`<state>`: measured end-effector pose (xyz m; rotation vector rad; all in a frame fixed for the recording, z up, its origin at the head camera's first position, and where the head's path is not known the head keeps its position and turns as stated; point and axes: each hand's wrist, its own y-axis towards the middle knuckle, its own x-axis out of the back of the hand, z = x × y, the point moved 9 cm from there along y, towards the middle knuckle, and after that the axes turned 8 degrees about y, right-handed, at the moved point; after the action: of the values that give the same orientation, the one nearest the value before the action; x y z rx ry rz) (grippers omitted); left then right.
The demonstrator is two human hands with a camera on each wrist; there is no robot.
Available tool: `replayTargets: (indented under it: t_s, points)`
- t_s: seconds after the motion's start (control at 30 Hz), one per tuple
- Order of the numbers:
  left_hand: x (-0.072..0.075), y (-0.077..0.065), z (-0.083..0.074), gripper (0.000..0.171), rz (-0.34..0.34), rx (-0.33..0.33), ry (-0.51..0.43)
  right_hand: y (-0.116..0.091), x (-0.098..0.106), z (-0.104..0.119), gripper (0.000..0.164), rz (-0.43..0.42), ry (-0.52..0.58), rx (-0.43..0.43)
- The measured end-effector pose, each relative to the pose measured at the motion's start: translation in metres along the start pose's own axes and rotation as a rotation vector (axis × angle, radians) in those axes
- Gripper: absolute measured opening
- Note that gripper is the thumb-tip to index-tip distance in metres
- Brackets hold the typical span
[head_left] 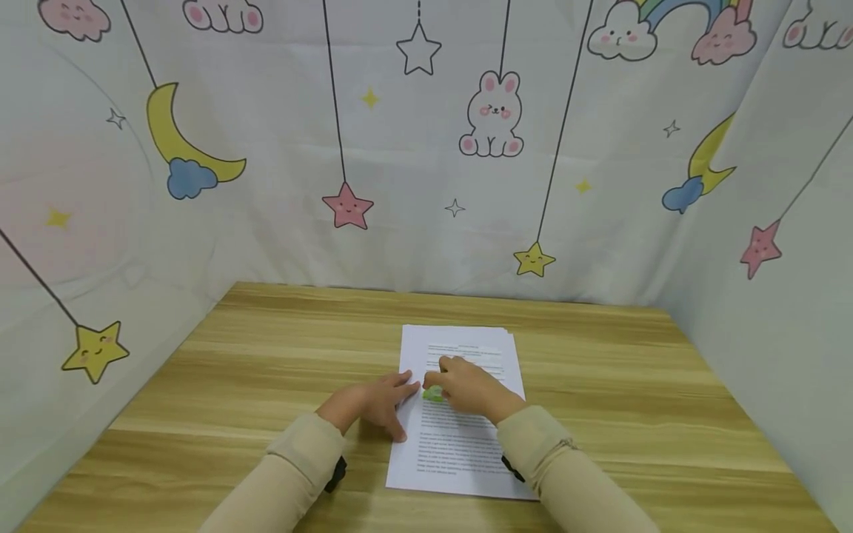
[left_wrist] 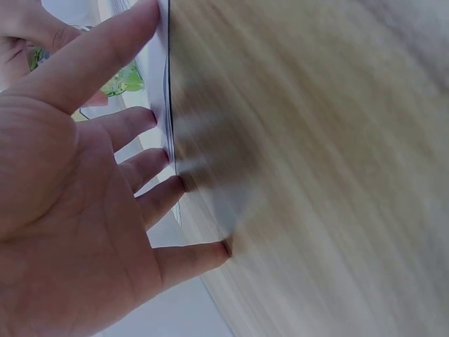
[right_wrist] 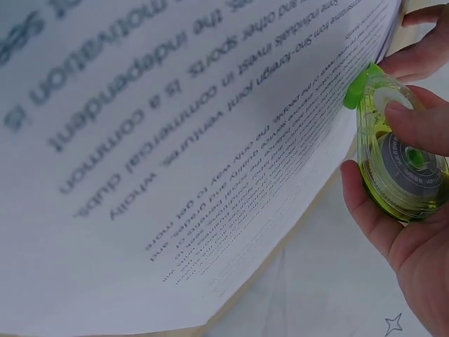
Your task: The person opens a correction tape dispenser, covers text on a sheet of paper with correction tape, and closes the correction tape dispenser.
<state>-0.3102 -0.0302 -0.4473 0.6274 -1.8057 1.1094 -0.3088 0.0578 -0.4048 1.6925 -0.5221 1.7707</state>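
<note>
My right hand (head_left: 469, 386) grips a green see-through correction tape (head_left: 435, 394) over the upper middle of a printed sheet (head_left: 408, 463). In the right wrist view, the thumb and fingers curl round the body of the correction tape (right_wrist: 403, 165), and its green tip end (right_wrist: 358, 88) is right at the lines of text. My left hand (head_left: 381, 403) rests at the left edge of the paper with its fingers spread. Seen from the left wrist, the left fingertips (left_wrist: 151, 119) touch along the paper's edge and the tabletop beside it.
More paper shows beneath the top sheet, with an edge (head_left: 510, 332) sticking out at the upper right corner. The stack lies on a wood-grain table (head_left: 300, 333). White cloth (head_left: 413, 252) printed with stars, moons and rabbits hangs behind and at both sides.
</note>
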Motion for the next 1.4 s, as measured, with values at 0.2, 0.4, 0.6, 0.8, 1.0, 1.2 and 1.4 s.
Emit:
replayTargets:
  t_s: [0.2,0.4,0.6,0.8,1.0,1.2,1.4]
  points:
    - [0.000,0.000,-0.001,0.087,0.008,0.005,0.009,-0.002,-0.001,0.002,0.027,0.011,-0.062,0.021]
    - [0.001,0.000,-0.001,0.088,0.006,0.006,0.018,-0.003,0.001,0.002,0.026,0.024,-0.065,0.027]
    - [0.000,0.002,0.001,0.088,0.015,0.017,0.026,-0.005,0.004,-0.001,0.026,0.020,-0.078,0.031]
    - [-0.001,0.004,0.003,0.087,0.018,0.024,0.023,-0.010,0.002,-0.009,0.027,0.050,-0.063,0.001]
    - [-0.003,0.004,0.003,0.087,0.019,0.030,0.013,-0.017,0.003,-0.016,0.028,0.073,-0.032,-0.048]
    - [-0.003,0.004,0.003,0.088,0.021,0.032,0.002,-0.025,0.005,-0.022,0.026,0.046,-0.053,-0.038]
    - [-0.002,0.003,0.002,0.088,0.023,0.024,-0.002,-0.034,0.008,-0.027,0.025,0.034,-0.052,-0.029]
